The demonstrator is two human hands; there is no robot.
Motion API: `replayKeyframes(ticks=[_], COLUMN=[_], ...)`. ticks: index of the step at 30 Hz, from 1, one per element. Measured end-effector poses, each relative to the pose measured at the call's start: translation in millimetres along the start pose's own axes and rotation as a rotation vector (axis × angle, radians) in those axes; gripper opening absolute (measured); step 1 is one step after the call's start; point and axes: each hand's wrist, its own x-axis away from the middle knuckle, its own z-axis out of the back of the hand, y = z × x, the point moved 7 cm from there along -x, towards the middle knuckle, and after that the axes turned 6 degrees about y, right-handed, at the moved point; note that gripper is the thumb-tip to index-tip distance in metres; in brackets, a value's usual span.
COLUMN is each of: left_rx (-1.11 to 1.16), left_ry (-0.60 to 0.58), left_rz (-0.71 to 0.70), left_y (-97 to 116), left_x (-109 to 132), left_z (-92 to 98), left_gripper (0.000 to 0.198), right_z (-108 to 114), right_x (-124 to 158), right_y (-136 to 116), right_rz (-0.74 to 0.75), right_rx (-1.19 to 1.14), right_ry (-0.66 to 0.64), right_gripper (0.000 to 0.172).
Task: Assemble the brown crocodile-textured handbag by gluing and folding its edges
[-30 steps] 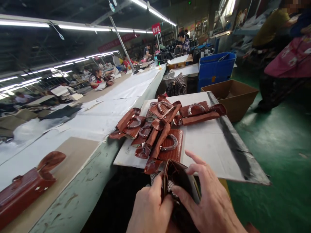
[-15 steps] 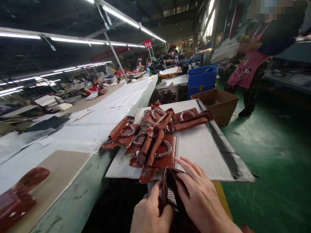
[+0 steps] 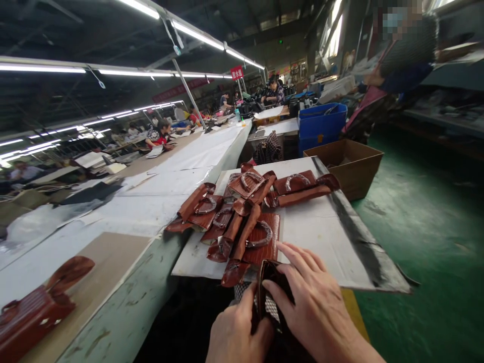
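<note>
Low in the head view, my left hand grips the near-left edge of a dark brown handbag, thumb and fingers closed on its side. My right hand is on the bag's right side, its thumb inside the mouth and its fingers over the far edge. The mouth gapes, and most of the body is hidden below my hands. Just beyond lies a pile of reddish-brown crocodile-textured handbags, their handles wrapped in clear film, on a white board. A checked cloth shows beneath my hands.
A long white-covered table runs along the left, with another brown handbag on a tan sheet. Beyond the board stand a cardboard box and blue bins. A person is at the right; others work farther back.
The view has shifted slightly left, so the scene sits farther right. My right thumb has moved inside the bag's mouth. The person at the right has turned and leaned.
</note>
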Motion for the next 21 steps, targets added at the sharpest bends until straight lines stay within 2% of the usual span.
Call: replayKeyframes(ticks=[4, 6, 10, 13, 15, 17, 21], left_rx=[0.045, 0.074, 0.156, 0.237, 0.260, 0.263, 0.335], left_ry=[0.007, 0.016, -0.012, -0.076, -0.102, -0.110, -0.111], left_rz=[-0.036, -0.039, -0.039, -0.094, -0.126, -0.127, -0.095], left_y=[7, 7, 3, 0, -5, -13, -25], left_x=[3, 5, 14, 18, 18, 16, 12], left_z=[1.0, 5.4, 25.2, 42.4, 50.2, 52.4, 42.5], left_gripper=[0.059, 0.060, 0.047, 0.037, 0.032, 0.027, 0.026], right_z=[-10, -12, -17, -16, -17, -23, -37], right_x=[-3, -4, -4, -2, -3, -2, 1], right_y=[0, 4, 12, 7, 3, -2, -8], right_rz=[0.060, 0.032, -0.150, -0.166, -0.132, -0.079, 0.020], right_rx=[-0.068, -0.191, -0.550, -0.680, -0.674, -0.599, -0.387], right_ry=[0.040, 0.004, -0.287, -0.445, -0.451, -0.404, -0.320], right_gripper=[0.016, 0.019, 0.016, 0.016, 0.015, 0.014, 0.034])
